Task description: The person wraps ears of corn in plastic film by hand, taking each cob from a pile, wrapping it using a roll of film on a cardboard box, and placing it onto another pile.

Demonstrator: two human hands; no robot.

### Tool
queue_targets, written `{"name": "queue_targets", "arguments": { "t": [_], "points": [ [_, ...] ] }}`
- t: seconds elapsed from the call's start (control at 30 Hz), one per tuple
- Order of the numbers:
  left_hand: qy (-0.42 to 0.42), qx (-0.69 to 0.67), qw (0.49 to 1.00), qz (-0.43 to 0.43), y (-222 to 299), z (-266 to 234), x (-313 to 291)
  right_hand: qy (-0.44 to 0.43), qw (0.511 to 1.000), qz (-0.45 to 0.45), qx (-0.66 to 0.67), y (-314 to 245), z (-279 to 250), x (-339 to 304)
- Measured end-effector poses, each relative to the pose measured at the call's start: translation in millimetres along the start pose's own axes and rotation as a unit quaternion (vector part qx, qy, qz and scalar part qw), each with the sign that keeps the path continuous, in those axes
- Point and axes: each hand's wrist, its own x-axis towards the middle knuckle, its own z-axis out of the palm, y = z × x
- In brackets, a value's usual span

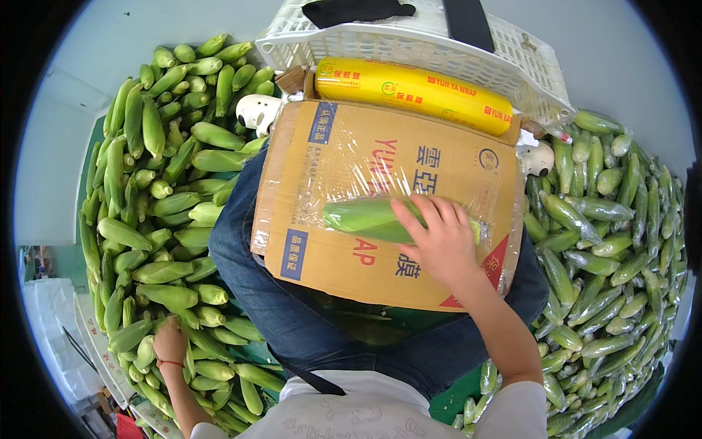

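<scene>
An ear of corn (pixel 369 219) in its green husk lies across the cardboard (pixel 311 183) on my lap. My right hand (pixel 442 238) is over the right end of this ear, its fingers curved against the husk. Shiny clear film (pixel 351 157) covers part of the board and reaches up toward the yellow roll of plastic wrap (pixel 413 91) at its far edge. My left hand (pixel 172 340) is down among the husked-in corn (pixel 168 272) of the left pile. Its fingers are hidden there, so I cannot see whether they grip an ear.
Film-wrapped ears of corn (pixel 599 274) are heaped on the right. Behind the roll stands a white plastic basket (pixel 504 69) with black things across it. White, round-topped pieces with dark spots (pixel 257 113) flank the board. A pale box edge (pixel 91 333) borders the left pile.
</scene>
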Motion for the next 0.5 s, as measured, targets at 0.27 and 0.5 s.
{"name": "queue_targets", "arguments": {
  "t": [0.27,0.5],
  "points": [
    [0.295,-0.328,0.819,0.367,255,-113,-19,-0.035,0.998,0.039,-0.023,17,-8,5],
    [0.281,-0.316,0.719,0.552,348,-131,-23,-0.102,0.993,0.041,0.042,-5,-13,-6]
  ]
}}
